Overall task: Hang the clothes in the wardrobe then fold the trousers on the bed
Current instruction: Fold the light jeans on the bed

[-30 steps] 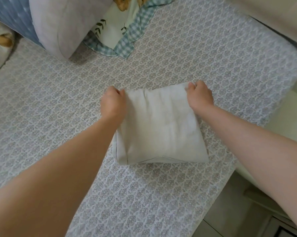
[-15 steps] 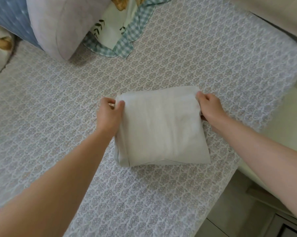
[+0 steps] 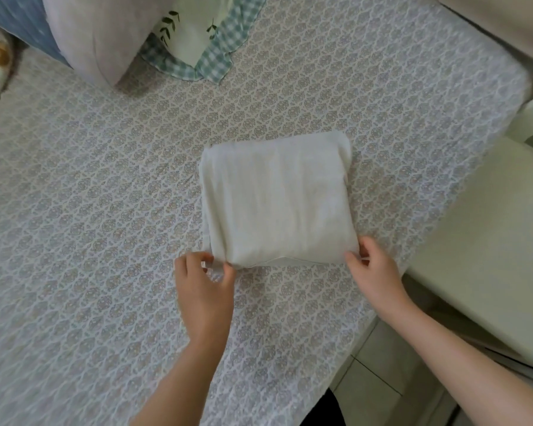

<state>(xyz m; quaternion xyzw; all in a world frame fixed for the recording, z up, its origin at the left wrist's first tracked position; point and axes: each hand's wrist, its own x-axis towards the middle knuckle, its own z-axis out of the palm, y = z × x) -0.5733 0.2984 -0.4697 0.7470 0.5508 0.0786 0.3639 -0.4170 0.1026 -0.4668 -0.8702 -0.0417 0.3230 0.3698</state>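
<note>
The white trousers [image 3: 276, 199] lie folded into a compact square bundle in the middle of the bed [image 3: 105, 210], which has a grey-and-beige patterned sheet. My left hand [image 3: 202, 285] pinches the bundle's near left corner between thumb and fingers. My right hand [image 3: 372, 272] pinches the near right corner. Both forearms reach in from the bottom of the view.
A lilac pillow [image 3: 90, 35] and a green-checked floral cushion [image 3: 194, 41] lie at the head of the bed, top left. A pale cream piece of furniture [image 3: 486, 241] stands beside the bed's right edge, with tiled floor [image 3: 378, 385] below it.
Both hands slid from the bundle's far corners down its sides to the near corners. The trousers now sit slightly farther up the bed.
</note>
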